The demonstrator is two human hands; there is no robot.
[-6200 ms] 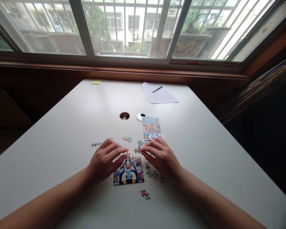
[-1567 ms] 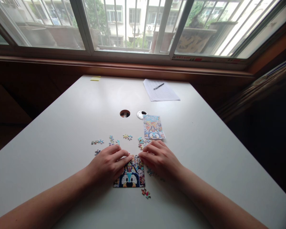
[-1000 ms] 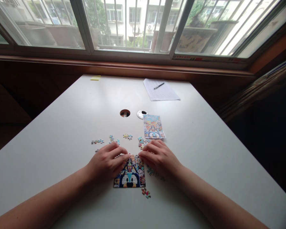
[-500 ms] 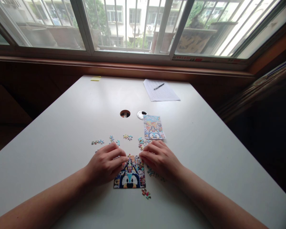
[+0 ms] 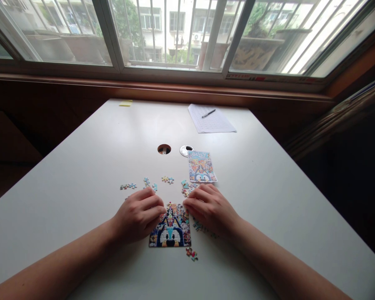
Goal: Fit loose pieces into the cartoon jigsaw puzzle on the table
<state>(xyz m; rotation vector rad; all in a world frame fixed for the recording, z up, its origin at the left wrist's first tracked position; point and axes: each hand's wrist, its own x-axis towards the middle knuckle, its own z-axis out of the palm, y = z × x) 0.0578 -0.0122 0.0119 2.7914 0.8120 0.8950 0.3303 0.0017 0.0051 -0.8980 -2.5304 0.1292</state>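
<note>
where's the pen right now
In the head view, the dark pen lies on the white sheet of paper at the far side of the white table, right of centre, near the window.

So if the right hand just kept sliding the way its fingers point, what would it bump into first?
The right hand points left across the top of the assembled puzzle, so it would probably meet the left hand's fingertips first; the gap between them looks small.

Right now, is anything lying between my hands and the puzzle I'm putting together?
Nothing visible does. The left hand and right hand both rest at the upper edge of the puzzle, fingertips touching it. Loose pieces lie off to the sides on the table, not in between.
</note>
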